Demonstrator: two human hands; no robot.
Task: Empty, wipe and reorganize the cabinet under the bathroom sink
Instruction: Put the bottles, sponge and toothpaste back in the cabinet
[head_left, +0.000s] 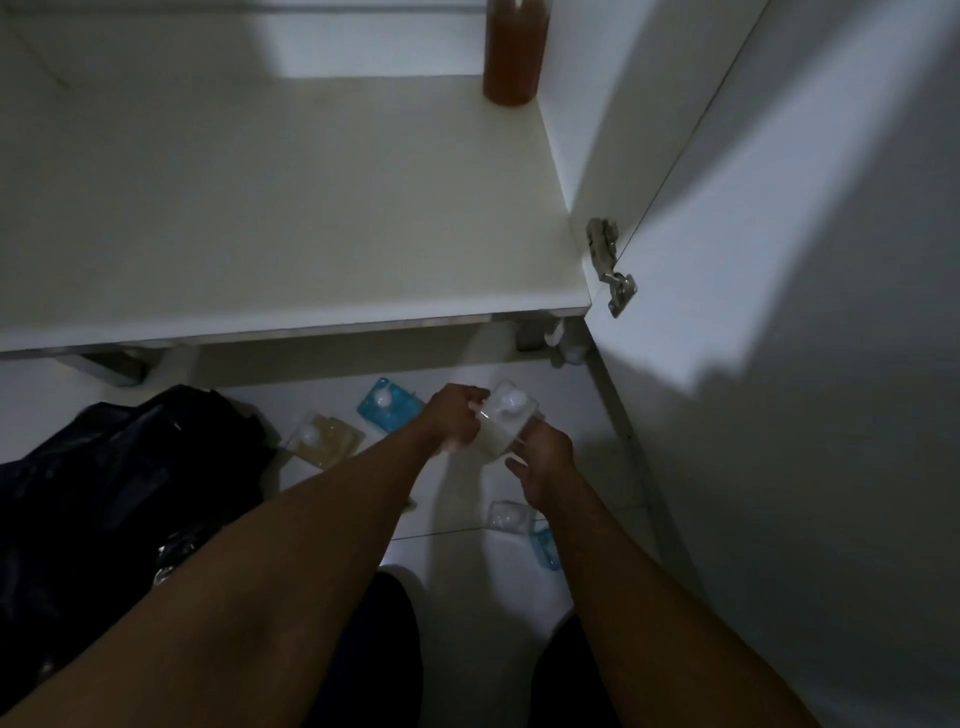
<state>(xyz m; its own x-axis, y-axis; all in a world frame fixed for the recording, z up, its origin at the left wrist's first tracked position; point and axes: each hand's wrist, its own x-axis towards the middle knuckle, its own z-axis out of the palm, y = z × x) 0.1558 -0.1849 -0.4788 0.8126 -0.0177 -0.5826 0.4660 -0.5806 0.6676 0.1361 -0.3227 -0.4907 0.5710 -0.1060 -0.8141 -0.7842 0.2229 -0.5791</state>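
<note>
I grip the white-capped bottle (506, 413) with both hands, left hand (456, 418) on its upper side, right hand (543, 460) underneath, low before the cabinet shelf (291, 218). It looks liquid-heavy, rigid and slick, so I'd clamp the flat sides.

No text, label, brand or number is readable on any bottle or surface.

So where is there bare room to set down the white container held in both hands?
The cabinet floor is bare across nearly its whole width, from its front edge back to the amber bottle in the rear right corner. The tiled floor is crowded: blue container, beige container and clear container ring the white container, with the black bag at left.
</note>
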